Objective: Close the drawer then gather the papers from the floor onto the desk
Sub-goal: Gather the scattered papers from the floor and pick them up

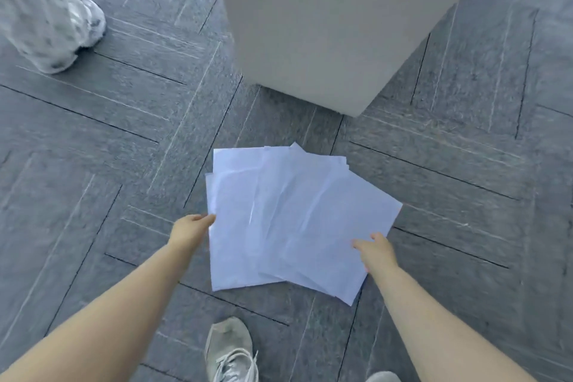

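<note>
At the centre of the frame, a little below the middle, the papers (291,220) lie fanned in a loose, overlapping pile on the floor (108,139), with creases showing across the top sheets and corners sticking out at the upper edge. Your left hand (190,231) reaches in from the lower left and meets the left edge of the pile; the fingers are curled at that edge, but you cannot tell from this angle whether they have pinched a sheet or only touch it. Your right hand (376,253) comes in from the lower right and sits over the right-hand sheets near their lower right edge, fingers loosely spread and partly open, thumb raised; it seems to rest on or just above the paper, with no sheet clearly gripped. Both forearms are bare.

Above the pile, in the upper middle of the frame, a plain grey cabinet side (325,25) stands on the floor, its lower corner near the pile's upper edge but apart from it. No drawer front is visible from here. The floor is dark grey tile with thin pale and dark lines. Your pale shoe (231,350) with white laces shows at the bottom centre, just below the pile. In the upper left, another person's patterned trouser leg (37,9) and light shoe (91,22) stand well apart from the papers.
</note>
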Demonstrator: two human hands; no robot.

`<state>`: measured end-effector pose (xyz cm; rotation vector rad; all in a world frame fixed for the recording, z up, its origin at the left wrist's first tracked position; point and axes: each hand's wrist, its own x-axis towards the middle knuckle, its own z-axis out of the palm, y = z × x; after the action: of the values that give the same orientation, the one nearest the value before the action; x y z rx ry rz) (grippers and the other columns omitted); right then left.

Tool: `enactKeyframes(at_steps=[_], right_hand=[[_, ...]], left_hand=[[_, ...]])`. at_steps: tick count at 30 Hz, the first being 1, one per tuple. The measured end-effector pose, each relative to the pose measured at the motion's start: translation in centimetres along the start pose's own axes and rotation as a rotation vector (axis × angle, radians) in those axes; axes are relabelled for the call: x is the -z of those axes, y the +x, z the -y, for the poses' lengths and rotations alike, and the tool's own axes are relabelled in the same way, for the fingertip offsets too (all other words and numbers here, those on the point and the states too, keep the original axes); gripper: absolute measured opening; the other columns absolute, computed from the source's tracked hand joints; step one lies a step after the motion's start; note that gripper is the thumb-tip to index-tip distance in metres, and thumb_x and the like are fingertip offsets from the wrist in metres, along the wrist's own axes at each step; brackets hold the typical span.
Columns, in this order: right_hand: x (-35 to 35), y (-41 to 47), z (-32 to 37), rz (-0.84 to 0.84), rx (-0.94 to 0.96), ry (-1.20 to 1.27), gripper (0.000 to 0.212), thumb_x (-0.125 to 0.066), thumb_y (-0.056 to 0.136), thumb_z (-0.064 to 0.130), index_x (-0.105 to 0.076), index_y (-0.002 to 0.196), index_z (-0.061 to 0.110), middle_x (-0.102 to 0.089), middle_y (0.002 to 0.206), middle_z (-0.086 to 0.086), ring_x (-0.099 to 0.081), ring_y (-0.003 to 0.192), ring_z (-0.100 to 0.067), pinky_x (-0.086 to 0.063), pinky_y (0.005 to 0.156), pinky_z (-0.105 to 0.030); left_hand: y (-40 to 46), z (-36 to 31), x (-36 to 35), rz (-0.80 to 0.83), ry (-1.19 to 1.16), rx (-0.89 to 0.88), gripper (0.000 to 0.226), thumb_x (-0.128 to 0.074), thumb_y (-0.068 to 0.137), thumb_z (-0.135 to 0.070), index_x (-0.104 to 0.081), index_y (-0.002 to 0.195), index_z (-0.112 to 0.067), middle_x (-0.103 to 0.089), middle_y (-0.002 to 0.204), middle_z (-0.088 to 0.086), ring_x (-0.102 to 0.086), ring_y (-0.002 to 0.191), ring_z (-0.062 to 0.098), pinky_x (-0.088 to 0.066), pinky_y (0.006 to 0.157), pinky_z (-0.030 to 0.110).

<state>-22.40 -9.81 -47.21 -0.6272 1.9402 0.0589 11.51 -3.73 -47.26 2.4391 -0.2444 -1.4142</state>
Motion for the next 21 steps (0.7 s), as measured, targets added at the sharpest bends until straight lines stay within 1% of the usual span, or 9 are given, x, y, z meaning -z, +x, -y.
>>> enactKeyframes(at_steps=[1, 3, 6, 9, 12, 14, 16, 18, 21], right_hand=[[-0.4, 2.3, -0.9, -0.047, -0.016, -0.012, 0.041, -0.066, 0.084, 0.02, -0.053, 0.122, 0.011, -0.058, 0.092, -0.005, -0.057, 0.078, -0.026, -0.051, 0.068, -0.033], [-0.9, 7.0, -2.4, -0.17, -0.067, -0.027, 0.056, -0.072, 0.076, 0.037, -0.059, 0.119, 0.003, -0.065, 0.107, -0.013, -0.064, 0.091, -0.032, -0.054, 0.08, -0.039], [-1.6, 12.2, -3.7, -0.337, -0.172, 0.074, 0.089, -0.076, 0.067, 0.049, -0.044, 0.133, -0.002, -0.055, 0.132, -0.024, -0.057, 0.117, -0.04, -0.049, 0.096, -0.051], [-3.0, 13.5, -3.4, -0.435, -0.145, 0.163, 0.088, -0.078, 0.064, 0.038, -0.044, 0.131, -0.006, -0.053, 0.135, -0.027, -0.053, 0.122, -0.043, -0.047, 0.099, -0.05], [-5.0, 12.7, -2.3, -0.397, -0.005, 0.107, 0.047, -0.071, 0.06, 0.03, -0.068, 0.099, 0.003, -0.067, 0.114, -0.023, -0.066, 0.102, -0.039, -0.053, 0.083, -0.038], [-6.0, 11.2, -1.2, -0.316, 0.101, 0.076, 0.009, -0.069, 0.071, 0.018, -0.065, 0.077, 0.014, -0.07, 0.101, -0.02, -0.067, 0.092, -0.036, -0.048, 0.075, -0.033], [-6.6, 10.6, -0.4, -0.258, 0.164, 0.082, 0.005, -0.065, 0.076, 0.013, -0.062, 0.079, 0.015, -0.066, 0.091, -0.014, -0.063, 0.085, -0.032, -0.045, 0.073, -0.033], [-6.8, 10.5, -0.3, -0.26, 0.175, 0.105, 0.017, -0.063, 0.073, 0.019, -0.064, 0.088, 0.014, -0.064, 0.095, -0.012, -0.062, 0.085, -0.032, -0.043, 0.067, -0.032], [-7.3, 11.5, -1.0, -0.34, 0.128, 0.117, 0.024, -0.056, 0.062, 0.029, -0.059, 0.083, 0.018, -0.067, 0.106, -0.02, -0.055, 0.075, -0.029, -0.035, 0.058, -0.03]], left_hand=[[2.1, 0.8, -0.9, -0.006, -0.016, 0.003, 0.042, -0.064, 0.09, -0.028, -0.063, 0.119, 0.001, -0.062, 0.123, 0.016, -0.06, 0.113, 0.035, -0.049, 0.097, 0.045], [5.6, 1.9, -2.5, -0.043, -0.037, 0.007, 0.022, -0.065, 0.088, -0.025, -0.064, 0.096, -0.004, -0.062, 0.099, 0.016, -0.061, 0.086, 0.032, -0.047, 0.078, 0.038], [9.0, 2.6, -4.5, -0.146, -0.032, 0.034, 0.033, -0.067, 0.085, -0.028, -0.054, 0.072, -0.001, -0.055, 0.073, 0.017, -0.049, 0.056, 0.027, -0.037, 0.056, 0.031], [9.8, 2.2, -6.3, -0.25, -0.039, -0.048, 0.034, -0.069, 0.08, -0.031, -0.065, 0.087, 0.002, -0.067, 0.09, 0.02, -0.064, 0.079, 0.035, -0.04, 0.065, 0.033], [9.2, 0.8, -8.3, -0.195, 0.042, -0.149, 0.047, -0.071, 0.077, -0.039, -0.065, 0.109, -0.005, -0.07, 0.107, 0.01, -0.065, 0.102, 0.032, -0.049, 0.085, 0.035], [8.7, -0.4, -9.9, -0.124, 0.106, -0.203, 0.049, -0.07, 0.072, -0.046, -0.067, 0.105, -0.01, -0.07, 0.109, 0.011, -0.066, 0.102, 0.032, -0.052, 0.09, 0.04], [8.0, -1.4, -11.1, -0.132, 0.246, -0.244, 0.056, -0.067, 0.067, -0.054, -0.064, 0.109, -0.016, -0.063, 0.116, 0.011, -0.06, 0.113, 0.033, -0.048, 0.096, 0.045], [7.5, -1.6, -11.7, -0.22, 0.389, -0.283, 0.065, -0.067, 0.071, -0.052, -0.054, 0.124, -0.015, -0.051, 0.129, 0.012, -0.046, 0.126, 0.034, -0.04, 0.101, 0.049], [8.1, -1.1, -11.5, -0.236, 0.337, -0.298, 0.072, -0.071, 0.072, -0.048, -0.048, 0.13, -0.011, -0.046, 0.133, 0.012, -0.045, 0.126, 0.034, -0.04, 0.103, 0.05]])
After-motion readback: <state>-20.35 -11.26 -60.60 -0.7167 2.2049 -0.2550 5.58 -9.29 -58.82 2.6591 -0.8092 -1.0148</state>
